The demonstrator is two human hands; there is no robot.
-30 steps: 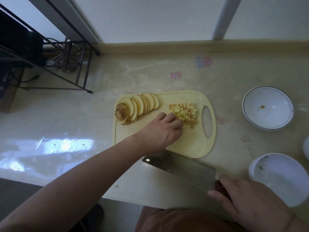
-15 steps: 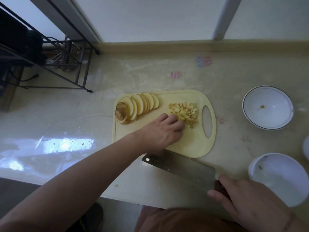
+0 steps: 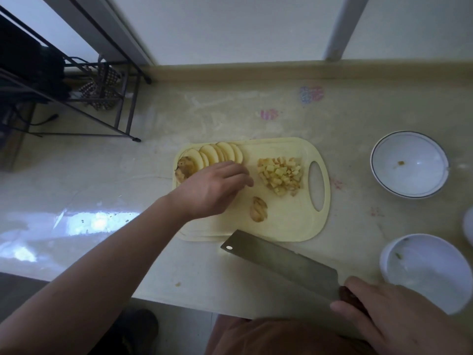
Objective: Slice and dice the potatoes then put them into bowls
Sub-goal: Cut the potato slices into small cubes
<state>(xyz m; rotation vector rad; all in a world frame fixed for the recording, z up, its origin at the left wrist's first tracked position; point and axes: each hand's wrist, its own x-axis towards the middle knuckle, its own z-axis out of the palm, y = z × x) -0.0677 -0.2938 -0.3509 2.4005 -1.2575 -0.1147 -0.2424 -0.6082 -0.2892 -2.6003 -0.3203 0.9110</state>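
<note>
A pale yellow cutting board point(image 3: 289, 221) lies on the counter. A fanned row of potato slices point(image 3: 225, 152) sits at its back left, with a brown end piece at the row's left. A pile of diced potato point(image 3: 280, 175) lies beside the handle hole. One small end piece point(image 3: 258, 212) lies alone in the board's middle. My left hand point(image 3: 212, 188) reaches over the near edge of the slices, fingers loosely bent, nothing visibly held. My right hand point(image 3: 391, 313) grips the handle of a cleaver point(image 3: 279, 262), whose blade rests flat at the counter's front edge.
Two white bowls stand right of the board: a dark-rimmed bowl point(image 3: 419, 180) at the back with a small scrap in it, and a plain bowl point(image 3: 430, 272) nearer me. Part of another white dish point(image 3: 468, 226) shows at the right edge. A black wire rack point(image 3: 102, 98) stands back left.
My left hand has moved left from the diced pile to the row of slices, uncovering the small end piece on the board. The right hand and cleaver have stayed put.
</note>
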